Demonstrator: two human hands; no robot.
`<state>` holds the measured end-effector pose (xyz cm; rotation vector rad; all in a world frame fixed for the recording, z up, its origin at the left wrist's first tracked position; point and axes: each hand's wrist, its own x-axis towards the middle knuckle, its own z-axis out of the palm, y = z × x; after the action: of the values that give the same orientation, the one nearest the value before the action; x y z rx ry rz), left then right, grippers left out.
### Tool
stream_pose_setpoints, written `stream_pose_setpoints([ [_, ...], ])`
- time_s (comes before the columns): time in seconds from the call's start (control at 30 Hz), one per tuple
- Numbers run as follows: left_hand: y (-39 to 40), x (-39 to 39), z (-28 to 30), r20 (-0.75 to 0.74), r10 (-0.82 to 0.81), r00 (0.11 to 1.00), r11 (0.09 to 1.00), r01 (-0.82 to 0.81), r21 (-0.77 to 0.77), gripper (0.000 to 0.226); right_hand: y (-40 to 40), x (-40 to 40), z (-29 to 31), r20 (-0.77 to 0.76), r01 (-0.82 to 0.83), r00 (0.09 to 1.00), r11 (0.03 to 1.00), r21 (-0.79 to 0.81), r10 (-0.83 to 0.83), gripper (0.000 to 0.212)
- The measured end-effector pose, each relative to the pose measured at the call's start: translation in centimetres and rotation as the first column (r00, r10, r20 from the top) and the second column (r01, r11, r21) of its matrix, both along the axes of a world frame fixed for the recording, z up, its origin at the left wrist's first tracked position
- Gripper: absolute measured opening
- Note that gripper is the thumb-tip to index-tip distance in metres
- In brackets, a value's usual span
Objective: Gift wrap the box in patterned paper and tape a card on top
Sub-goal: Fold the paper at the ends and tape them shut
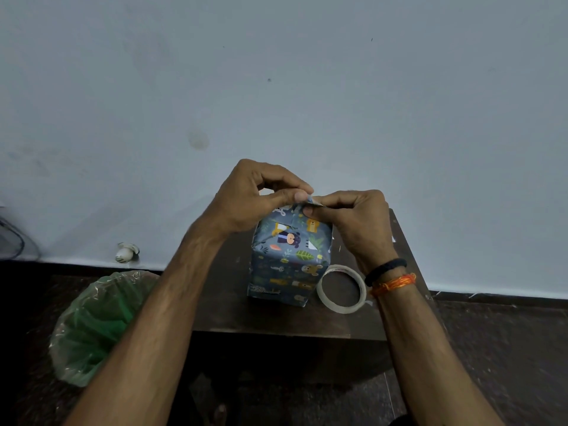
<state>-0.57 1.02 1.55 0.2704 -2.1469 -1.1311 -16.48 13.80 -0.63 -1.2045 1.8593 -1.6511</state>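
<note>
A box [289, 262] wrapped in blue paper with animal and leaf prints stands upright on a small dark wooden table [233, 315]. At its top, a flap of the patterned paper sticks up. My left hand [255, 195] pinches that flap between thumb and forefinger from the left. My right hand [353, 219] pinches the same flap from the right, its fingers curled over the box's top edge. A roll of pale tape [341, 289] lies flat on the table just right of the box. No card shows in view.
A bin lined with a green plastic bag [98, 324] stands on the dark floor left of the table. A pale wall [276, 87] rises right behind the table. A small white object [126, 252] lies at the wall's base, and cables [12, 241] hang at far left.
</note>
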Motion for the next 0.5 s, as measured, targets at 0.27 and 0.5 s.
stream_pose_setpoints([
  [0.27, 0.5, -1.0, -0.4, 0.067, 0.109, 0.992, 0.985, -0.099, -0.145, 0.017, -0.1, 0.3, -0.1, -0.103, 0.060, 0.993, 0.998, 0.007, -0.059, 0.008],
  [0.5, 0.6, -1.4, -0.5, 0.005, 0.102, 0.995, 0.970, -0.098, -0.221, 0.008, 0.1, 0.2, -0.1, -0.144, 0.044, 0.989, 0.999, -0.001, -0.044, 0.010],
])
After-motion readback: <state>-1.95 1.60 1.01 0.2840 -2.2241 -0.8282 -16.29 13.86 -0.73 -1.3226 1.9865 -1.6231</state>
